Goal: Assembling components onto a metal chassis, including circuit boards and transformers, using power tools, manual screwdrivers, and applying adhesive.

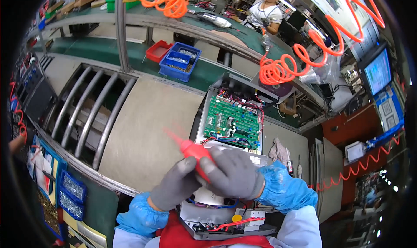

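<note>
The place was an electronics assembly workshop: a green circuit board (232,122) sat in an open metal housing (200,130). Left of the board lay steel conveyor rollers (116,117); beyond it, to the left, stood a blue bin (176,72) of small parts. Beyond it to the right were coiled orange hoses (271,72), a lit monitor (378,72) and, farther back, a co-worker (267,13).

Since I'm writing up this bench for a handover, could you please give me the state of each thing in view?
Red squeeze bottle: held, tilted, tip blurred
Left hand: gloved, closed against the bottle
Right hand: gloved, gripping the bottle
Green circuit board: uncovered, wires along its edges
Metal chassis: open
Blue parts bin: open, holding small pieces
Monitor: lit
Orange hose: coiled
Pale cloth: crumpled
</note>
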